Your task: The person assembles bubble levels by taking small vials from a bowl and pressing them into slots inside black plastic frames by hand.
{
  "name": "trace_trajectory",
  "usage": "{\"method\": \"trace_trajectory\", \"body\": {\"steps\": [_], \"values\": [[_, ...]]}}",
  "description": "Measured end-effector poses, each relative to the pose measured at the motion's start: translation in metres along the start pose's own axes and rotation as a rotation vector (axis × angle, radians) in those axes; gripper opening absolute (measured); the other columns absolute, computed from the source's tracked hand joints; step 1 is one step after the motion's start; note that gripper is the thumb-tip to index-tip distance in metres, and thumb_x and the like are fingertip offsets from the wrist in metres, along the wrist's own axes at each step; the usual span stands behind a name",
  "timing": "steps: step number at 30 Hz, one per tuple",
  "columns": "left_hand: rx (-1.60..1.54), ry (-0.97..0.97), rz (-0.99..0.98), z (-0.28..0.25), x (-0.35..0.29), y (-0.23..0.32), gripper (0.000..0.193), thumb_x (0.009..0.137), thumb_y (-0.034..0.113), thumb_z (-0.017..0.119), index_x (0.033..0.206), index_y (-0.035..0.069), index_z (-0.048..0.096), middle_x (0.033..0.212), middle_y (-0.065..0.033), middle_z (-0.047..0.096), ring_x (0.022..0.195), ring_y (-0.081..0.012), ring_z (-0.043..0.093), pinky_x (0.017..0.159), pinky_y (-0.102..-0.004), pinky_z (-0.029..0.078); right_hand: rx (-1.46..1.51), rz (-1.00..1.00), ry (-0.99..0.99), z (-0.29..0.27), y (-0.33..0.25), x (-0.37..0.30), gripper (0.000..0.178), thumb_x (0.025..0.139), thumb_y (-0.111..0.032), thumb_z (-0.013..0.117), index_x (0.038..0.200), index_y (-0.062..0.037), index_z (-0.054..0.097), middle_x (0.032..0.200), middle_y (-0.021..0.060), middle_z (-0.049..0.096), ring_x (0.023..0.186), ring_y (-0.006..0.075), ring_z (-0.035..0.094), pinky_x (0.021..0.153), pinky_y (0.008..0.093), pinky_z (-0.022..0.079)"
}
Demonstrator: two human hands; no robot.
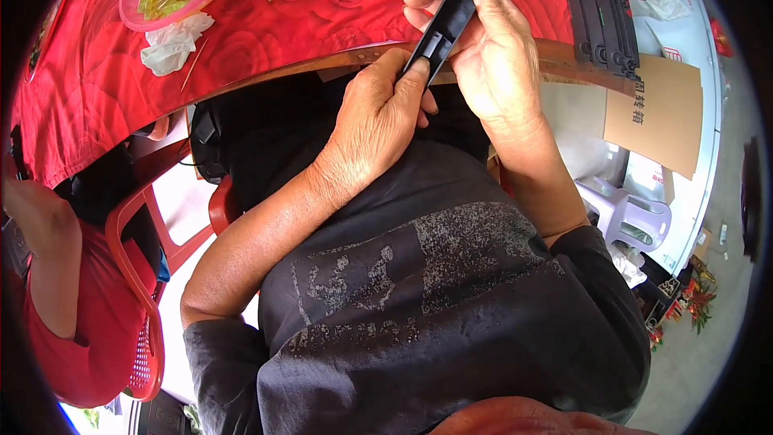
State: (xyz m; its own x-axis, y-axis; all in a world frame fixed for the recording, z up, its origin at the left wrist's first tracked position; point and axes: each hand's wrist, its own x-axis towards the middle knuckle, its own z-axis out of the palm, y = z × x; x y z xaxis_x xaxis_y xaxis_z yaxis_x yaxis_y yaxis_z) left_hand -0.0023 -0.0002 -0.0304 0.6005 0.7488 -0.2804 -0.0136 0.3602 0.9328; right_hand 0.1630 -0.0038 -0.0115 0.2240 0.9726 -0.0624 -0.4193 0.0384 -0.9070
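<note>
A long black plastic housing (pixel 451 20), hollow along its face, is held slantwise between my hands over the table's near edge. My left hand (pixel 378 109) grips its lower end, the thumb pressed on the inside of the hollow. Around the upper end, my right hand (pixel 503 52) supports the housing with its thumb on the side and fingers behind. Whether a small piece lies under my left thumb cannot be made out.
A red flowered cloth (pixel 314 32) covers the table. At left stand a pink basket (pixel 129 0) of yellow clear tubes and crumpled white tissue (pixel 173 44). Similar black parts (pixel 596 20) lie at right, near a cardboard box (pixel 660 113). A person in red (pixel 88 306) sits left.
</note>
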Motion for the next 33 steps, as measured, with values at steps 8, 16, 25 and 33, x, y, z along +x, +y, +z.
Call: {"method": "trace_trajectory", "body": {"steps": [8, 16, 25, 33], "values": [[-0.046, 0.021, -0.053, 0.001, -0.001, 0.003, 0.040, 0.106, 0.031, 0.051, 0.105, -0.006, 0.065, 0.068, -0.0081, 0.066, 0.060, -0.0133, 0.064, 0.059, -0.0278, 0.053, -0.039, -0.011, 0.028, 0.007, -0.001, -0.005, 0.045, 0.110, -0.030, 0.038, 0.130, 0.0081, 0.054, 0.115, 0.0206, 0.065, 0.115, 0.0369, 0.065, 0.104, 0.0482, 0.054], [-0.169, 0.046, -0.106, 0.010, -0.004, 0.013, 0.039, 0.105, 0.032, 0.053, 0.110, -0.005, 0.064, 0.071, -0.0059, 0.065, 0.062, -0.0107, 0.061, 0.060, -0.0257, 0.051, -0.046, 0.001, 0.043, 0.008, -0.005, -0.006, 0.045, 0.111, -0.028, 0.037, 0.130, 0.0083, 0.054, 0.115, 0.0208, 0.065, 0.114, 0.0364, 0.066, 0.103, 0.0482, 0.053], [-0.215, -0.006, -0.145, 0.011, -0.003, 0.014, 0.035, 0.106, 0.033, 0.053, 0.097, 0.000, 0.064, 0.067, -0.0023, 0.060, 0.060, -0.0079, 0.056, 0.057, -0.0238, 0.045, -0.043, 0.002, 0.050, 0.006, -0.005, -0.012, 0.043, 0.110, -0.030, 0.039, 0.129, 0.0069, 0.053, 0.112, 0.0199, 0.066, 0.111, 0.0355, 0.067, 0.101, 0.0483, 0.055], [-0.227, -0.047, -0.191, 0.010, -0.002, 0.019, 0.035, 0.105, 0.034, 0.054, 0.091, 0.004, 0.063, 0.066, -0.0018, 0.058, 0.059, -0.0085, 0.053, 0.056, -0.0239, 0.044, -0.036, 0.013, 0.031, 0.003, -0.008, -0.015, 0.042, 0.110, -0.030, 0.041, 0.130, 0.0058, 0.053, 0.112, 0.0201, 0.066, 0.111, 0.0360, 0.067, 0.100, 0.0476, 0.056]]}}
